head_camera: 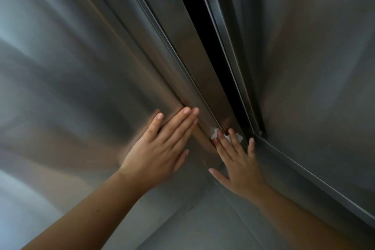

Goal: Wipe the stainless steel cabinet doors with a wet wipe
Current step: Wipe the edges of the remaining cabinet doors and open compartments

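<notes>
Head view shows two brushed steel cabinet doors filling the frame. The left door (71, 67) takes the left half and the right door (314, 67) the right, with a dark gap (203, 36) running from the top centre down toward the lower middle.

The left hand (160, 146) lies flat on the left door at centre frame. Its fingers are straight and close together, with the tips at the door's inner edge, and it holds nothing.

The right hand (237, 160), just to the right of it, has its fingers spread and nearly straight. They press a crumpled white wet wipe (215, 133) against the narrow edge strip (188, 46) beside the gap. Only bits of the wipe show between and beyond the fingertips.

By this reading the wiping is under way on the inner edge near the bottom of the gap, while the left hand seems to steady the door. How much of the broad panels has been cleaned cannot be told, because the metal is blurred and shows no clear wet streaks or smears. Both wide faces and the upper run of the strip may be left to do.

No brand, label or writing can be read anywhere on the doors.
</notes>
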Action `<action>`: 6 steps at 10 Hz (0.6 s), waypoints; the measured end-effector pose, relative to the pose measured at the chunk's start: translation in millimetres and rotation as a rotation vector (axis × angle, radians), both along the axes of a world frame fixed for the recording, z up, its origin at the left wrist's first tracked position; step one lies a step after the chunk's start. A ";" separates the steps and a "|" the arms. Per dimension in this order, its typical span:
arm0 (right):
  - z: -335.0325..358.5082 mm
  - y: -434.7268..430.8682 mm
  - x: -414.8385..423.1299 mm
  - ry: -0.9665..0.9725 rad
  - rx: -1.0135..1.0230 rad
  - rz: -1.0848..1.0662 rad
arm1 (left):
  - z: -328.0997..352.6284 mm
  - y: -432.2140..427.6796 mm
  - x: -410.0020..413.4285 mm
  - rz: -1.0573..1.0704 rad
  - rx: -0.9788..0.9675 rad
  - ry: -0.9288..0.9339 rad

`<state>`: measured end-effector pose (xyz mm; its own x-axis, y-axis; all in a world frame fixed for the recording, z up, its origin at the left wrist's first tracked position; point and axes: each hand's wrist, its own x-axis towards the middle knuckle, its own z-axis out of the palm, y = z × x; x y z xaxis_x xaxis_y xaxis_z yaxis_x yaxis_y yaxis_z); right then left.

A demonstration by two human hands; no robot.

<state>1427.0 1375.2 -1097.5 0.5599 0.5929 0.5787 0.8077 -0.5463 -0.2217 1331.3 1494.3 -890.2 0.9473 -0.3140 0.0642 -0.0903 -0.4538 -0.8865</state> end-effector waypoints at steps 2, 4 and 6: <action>43.2 7.9 10.0 -0.053 0.081 -0.024 | 1.2 -0.9 0.4 -0.006 0.006 -0.001; 30.9 1.6 12.3 -0.059 0.058 0.021 | 2.2 -3.5 -1.0 0.010 -0.010 0.008; 22.4 -11.1 17.5 -0.141 0.008 0.064 | 4.1 -4.3 -0.7 0.021 -0.005 0.012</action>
